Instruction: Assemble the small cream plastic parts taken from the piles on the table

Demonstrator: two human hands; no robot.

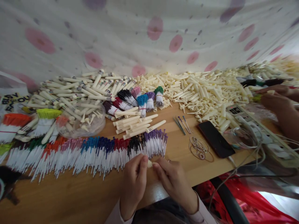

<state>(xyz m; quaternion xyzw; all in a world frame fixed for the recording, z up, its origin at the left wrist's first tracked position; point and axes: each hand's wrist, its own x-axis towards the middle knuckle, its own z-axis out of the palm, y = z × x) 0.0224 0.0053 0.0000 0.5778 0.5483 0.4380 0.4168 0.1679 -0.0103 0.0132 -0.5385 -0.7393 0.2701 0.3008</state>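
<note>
My left hand (pixel 133 180) and my right hand (pixel 171 180) meet at the near edge of the wooden table (pixel 77 199), their fingertips pinched together on a small cream plastic piece (pixel 149 164). Just beyond them lies a long row of thin refills with coloured tips (pixel 93 154). Several cream pen barrels (pixel 137 124) lie further back. Behind those stand bundles of coloured refills (pixel 140 101).
A heap of cream plastic parts (pixel 201 90) fills the back right. A clear bowl (pixel 81 119) holds small parts at left. Also there: a black phone (pixel 216 138), rubber bands (pixel 199 147), loose refills (pixel 182 123), a power strip (pixel 254 127). Another person's hand (pixel 277 104) works at right.
</note>
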